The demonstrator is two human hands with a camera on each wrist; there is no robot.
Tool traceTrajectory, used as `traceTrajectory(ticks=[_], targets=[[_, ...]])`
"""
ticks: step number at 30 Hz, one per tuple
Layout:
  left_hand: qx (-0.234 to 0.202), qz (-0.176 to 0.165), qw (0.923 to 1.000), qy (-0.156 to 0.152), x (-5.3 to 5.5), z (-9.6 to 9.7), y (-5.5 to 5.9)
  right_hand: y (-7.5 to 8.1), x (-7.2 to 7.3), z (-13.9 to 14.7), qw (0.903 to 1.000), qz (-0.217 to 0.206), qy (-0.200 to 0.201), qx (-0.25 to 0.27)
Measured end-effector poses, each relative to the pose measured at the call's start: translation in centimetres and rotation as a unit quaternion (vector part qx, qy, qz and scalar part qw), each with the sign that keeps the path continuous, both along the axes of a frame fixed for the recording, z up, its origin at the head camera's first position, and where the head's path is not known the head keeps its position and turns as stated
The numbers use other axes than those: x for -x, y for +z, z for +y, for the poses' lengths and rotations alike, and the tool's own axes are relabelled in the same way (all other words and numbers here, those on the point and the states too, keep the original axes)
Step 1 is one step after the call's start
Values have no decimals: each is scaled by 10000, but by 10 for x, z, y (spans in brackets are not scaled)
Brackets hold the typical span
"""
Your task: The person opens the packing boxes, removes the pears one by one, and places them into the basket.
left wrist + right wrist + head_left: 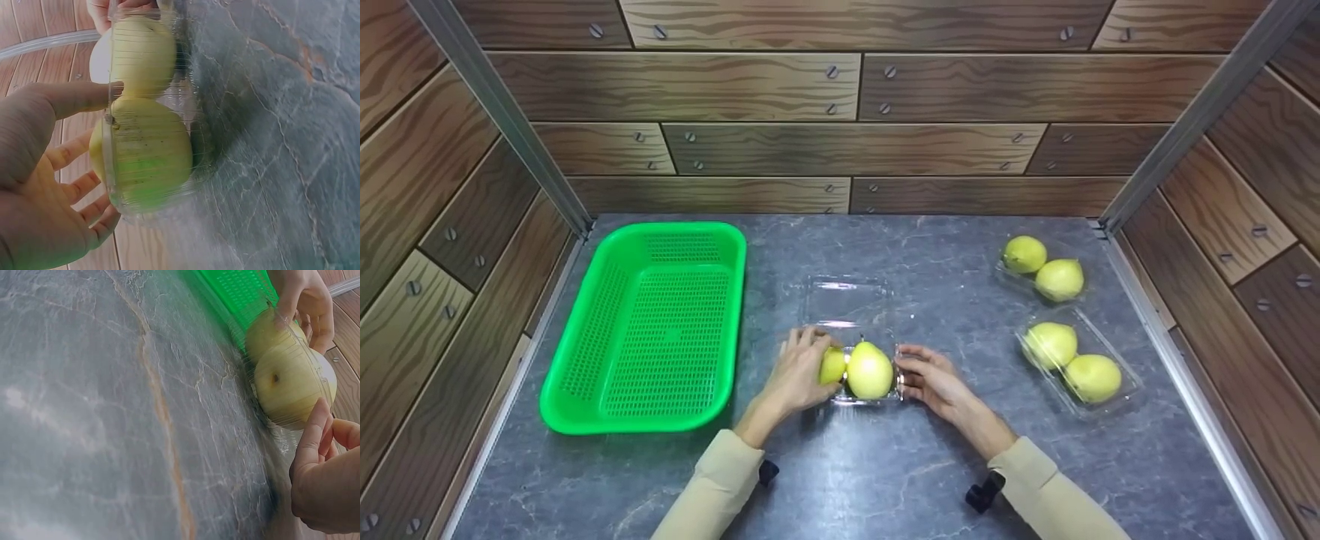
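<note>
A clear plastic clamshell box (867,402) lies on the table before me, its lid (847,301) folded back on the far side. Two yellow-green pears sit in its base: the right pear (870,371) with its stem pointing away, and the left pear (832,366), partly covered by my left hand (799,372). That hand's thumb and fingers span the left pear, the thumb near the box rim (108,163). My right hand (936,382) pinches the right edge of the box, and its fingertips (320,408) show beside the right pear.
A green plastic basket (735,330) stands on the left with nothing in it. On the right are two more clear boxes, a far one (1014,282) and a nearer one (1072,401), each holding two pears. Wood-patterned walls (847,150) enclose the table.
</note>
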State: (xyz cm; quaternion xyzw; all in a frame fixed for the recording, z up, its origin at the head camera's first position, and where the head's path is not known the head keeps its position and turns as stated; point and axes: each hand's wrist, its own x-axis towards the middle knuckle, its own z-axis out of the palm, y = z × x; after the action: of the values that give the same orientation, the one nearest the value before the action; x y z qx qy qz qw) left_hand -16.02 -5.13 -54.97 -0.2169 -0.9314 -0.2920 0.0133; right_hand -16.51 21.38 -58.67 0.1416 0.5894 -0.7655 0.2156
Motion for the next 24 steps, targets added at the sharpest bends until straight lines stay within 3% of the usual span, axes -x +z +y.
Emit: traceTrajectory(ticks=[19,24], targets=[[421,-51,9986,-314,14,7,-7,0,1,-2,9997,-137,-143,-122],[480,-229,9980,-343,16,10,-7,0,1,-1,9998,-136,-125,-95]])
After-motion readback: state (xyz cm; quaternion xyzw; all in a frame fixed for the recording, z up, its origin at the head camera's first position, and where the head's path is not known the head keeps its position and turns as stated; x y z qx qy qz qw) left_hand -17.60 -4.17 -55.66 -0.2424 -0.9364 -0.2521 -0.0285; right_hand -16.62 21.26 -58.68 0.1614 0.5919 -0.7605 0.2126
